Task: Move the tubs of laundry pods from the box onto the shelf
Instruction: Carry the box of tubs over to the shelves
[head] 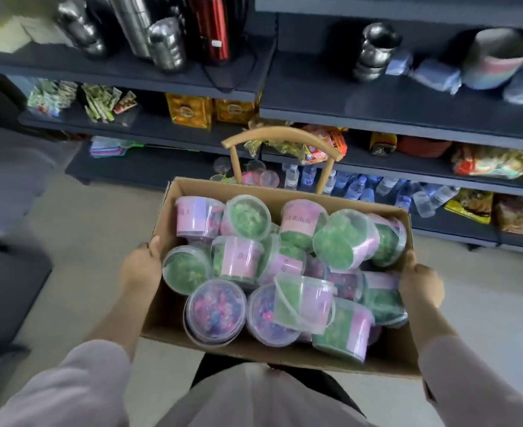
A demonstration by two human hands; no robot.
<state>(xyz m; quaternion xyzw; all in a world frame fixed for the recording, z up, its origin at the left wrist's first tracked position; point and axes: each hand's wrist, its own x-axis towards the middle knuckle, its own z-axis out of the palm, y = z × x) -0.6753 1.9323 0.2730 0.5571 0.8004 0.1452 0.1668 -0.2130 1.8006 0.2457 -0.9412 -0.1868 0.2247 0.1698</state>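
Head view: the person holds an open cardboard box (pixel 254 189) in front of the body, one hand on each short side. Left hand (pixel 143 266): clasped on the left wall, thumb hooked over the rim, fingers hidden outside the wall. Right hand (pixel 420 285): clasped on the right wall, thumb on the rim. Tubs of laundry pods (pixel 214 312): all inside the box, between the two hands, piled loosely, some upright, most tipped on their sides. Contents are green in some, purple and pink in others; lids are clear, labels pink. One green tub (pixel 186 269) lies just beside the left thumb. A wooden chair (pixel 281 140) stands just beyond the far wall of the box. Behind it run dark shelves (pixel 408 100); lower levels carry snack packets and water bottles (pixel 355 188)
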